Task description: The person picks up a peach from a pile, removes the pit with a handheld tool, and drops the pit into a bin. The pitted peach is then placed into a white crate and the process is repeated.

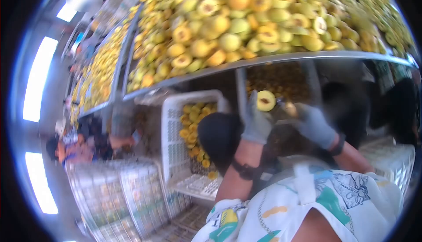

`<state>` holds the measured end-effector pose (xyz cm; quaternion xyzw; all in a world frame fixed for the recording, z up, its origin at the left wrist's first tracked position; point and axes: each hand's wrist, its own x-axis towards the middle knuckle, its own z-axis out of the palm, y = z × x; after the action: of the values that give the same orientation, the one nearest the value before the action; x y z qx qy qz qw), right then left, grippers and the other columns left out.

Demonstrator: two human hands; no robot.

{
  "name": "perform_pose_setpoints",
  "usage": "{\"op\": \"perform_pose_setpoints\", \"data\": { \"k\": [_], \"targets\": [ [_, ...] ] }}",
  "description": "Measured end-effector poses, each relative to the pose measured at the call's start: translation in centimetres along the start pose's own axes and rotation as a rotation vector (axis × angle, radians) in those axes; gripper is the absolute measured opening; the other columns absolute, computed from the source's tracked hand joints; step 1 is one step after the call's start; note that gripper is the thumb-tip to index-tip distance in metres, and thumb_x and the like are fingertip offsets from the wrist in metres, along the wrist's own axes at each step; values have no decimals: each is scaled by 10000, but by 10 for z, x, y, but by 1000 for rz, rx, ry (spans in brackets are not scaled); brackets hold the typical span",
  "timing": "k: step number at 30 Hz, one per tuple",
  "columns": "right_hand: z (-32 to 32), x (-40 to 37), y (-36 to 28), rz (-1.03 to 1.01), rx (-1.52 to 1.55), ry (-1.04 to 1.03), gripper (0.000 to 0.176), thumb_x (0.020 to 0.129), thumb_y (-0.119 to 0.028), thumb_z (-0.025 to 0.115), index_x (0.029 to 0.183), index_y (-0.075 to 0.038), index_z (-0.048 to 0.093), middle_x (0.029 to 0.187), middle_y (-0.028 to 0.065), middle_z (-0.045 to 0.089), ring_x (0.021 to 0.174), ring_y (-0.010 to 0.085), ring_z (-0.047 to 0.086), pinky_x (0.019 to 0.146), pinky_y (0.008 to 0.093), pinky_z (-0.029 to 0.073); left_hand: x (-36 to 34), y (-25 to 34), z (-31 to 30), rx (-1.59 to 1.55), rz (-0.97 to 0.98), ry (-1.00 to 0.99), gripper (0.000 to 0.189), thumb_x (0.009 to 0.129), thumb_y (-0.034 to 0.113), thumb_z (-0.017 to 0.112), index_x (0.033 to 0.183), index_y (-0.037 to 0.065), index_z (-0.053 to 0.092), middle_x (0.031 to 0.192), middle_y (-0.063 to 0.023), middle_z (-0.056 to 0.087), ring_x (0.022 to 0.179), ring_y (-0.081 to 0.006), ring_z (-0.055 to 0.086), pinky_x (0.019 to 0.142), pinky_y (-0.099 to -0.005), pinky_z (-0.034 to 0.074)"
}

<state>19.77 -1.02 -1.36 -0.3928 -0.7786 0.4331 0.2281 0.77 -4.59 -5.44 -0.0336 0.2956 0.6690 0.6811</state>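
Note:
My left hand (258, 121), in a grey glove, holds a halved yellow fruit (266, 101) with its cut face and dark centre showing. To its right, my right hand (313, 123), also gloved, is closed round a small tool (290, 109) with a light brown handle; motion blurs its tip, which points toward the fruit. Both hands are below the front edge of a metal-rimmed table (281, 59) heaped with halved fruit (228, 27). Left of my knee stands a white plastic crate (171, 132) with fruit halves (193, 128) inside.
Wire-mesh cages (127, 193) stand at the lower left, near a co-worker (83, 149). Another fruit-covered table (103, 70) lies at the left. A white crate (395, 158) is at the right, below someone's dark-clothed legs (395, 110). Fruit pieces (281, 81) lie under the table.

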Motion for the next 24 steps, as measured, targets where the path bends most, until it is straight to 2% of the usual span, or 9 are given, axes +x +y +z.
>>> {"op": "perform_pose_setpoints", "data": {
  "k": [1, 3, 5, 9, 13, 16, 21, 22, 24],
  "targets": [
    [-2, -2, -3, 59, 0, -20, 318, 823, -184, 730, 1084, -35, 625, 871, 199, 669, 778, 350, 669, 694, 389, 520, 3, -6, 2, 52, -6, -62, 510, 997, 511, 434, 1181, 47, 535, 1111, -157, 634, 1026, -313, 630, 923, -483, 535],
    [0, -5, 0, 28, -39, -9, 301, 818, -220, 732, 1037, -46, 621, 864, 210, 665, 804, 382, 661, 699, 416, 520, -3, -8, 10, 59, -117, 54, 482, 991, 497, 461, 1167, 55, 539, 1086, -146, 636, 1018, -305, 630, 885, -463, 541],
    [-2, -3, 7, 15, -135, -17, 312, 826, -263, 702, 1035, -54, 600, 844, 201, 663, 790, 396, 650, 682, 450, 514, -2, -11, 14, 169, -98, 120, 461, 979, 474, 493, 1162, 55, 549, 1076, -145, 629, 1004, -299, 630, 870, -451, 539],
    [4, 3, 23, 31, -226, -59, 276, 850, -274, 655, 993, -54, 572, 784, 186, 657, 732, 392, 647, 651, 472, 506, 16, -23, -8, 381, 141, 167, 411, 954, 405, 547, 1155, 48, 565, 1081, -144, 614, 983, -282, 630, 857, -421, 541],
    [21, -5, 40, 39, -243, -171, 275, 868, -289, 627, 995, -51, 570, 762, 189, 659, 713, 388, 661, 636, 475, 515, 4, -16, -2, 502, 210, 215, 335, 942, 267, 569, 1166, 20, 588, 1077, -120, 601, 958, -247, 624, 774, -350, 563],
    [29, -5, 45, 116, -182, -273, 276, 861, -299, 627, 983, -54, 597, 773, 188, 670, 725, 375, 676, 646, 453, 530, 7, -13, -14, 527, 209, 212, 353, 946, 250, 560, 1186, -7, 536, 1092, -173, 596, 987, -297, 625, 799, -399, 581],
    [34, -11, 54, -9, -177, -253, 272, 845, -286, 626, 967, -43, 639, 804, 205, 675, 751, 375, 679, 682, 441, 535, 0, -6, -8, 410, 111, 292, 286, 978, 165, 513, 1176, -42, 507, 1121, -227, 572, 1006, -347, 619, 868, -457, 585],
    [30, -11, 51, -23, -178, -261, 273, 841, -283, 628, 967, -42, 645, 809, 207, 676, 756, 377, 678, 689, 440, 535, 4, -9, -18, 534, 197, 267, 289, 979, 172, 511, 1172, -43, 507, 1123, -226, 573, 1011, -344, 619, 863, -463, 587],
    [19, -3, 40, 142, -187, -277, 274, 837, -274, 631, 978, -39, 641, 813, 205, 679, 761, 381, 675, 700, 443, 534, 12, -13, -37, 679, 316, 232, 288, 978, 176, 510, 1162, -45, 509, 1125, -222, 575, 1019, -337, 618, 853, -472, 590]
  ]
}}
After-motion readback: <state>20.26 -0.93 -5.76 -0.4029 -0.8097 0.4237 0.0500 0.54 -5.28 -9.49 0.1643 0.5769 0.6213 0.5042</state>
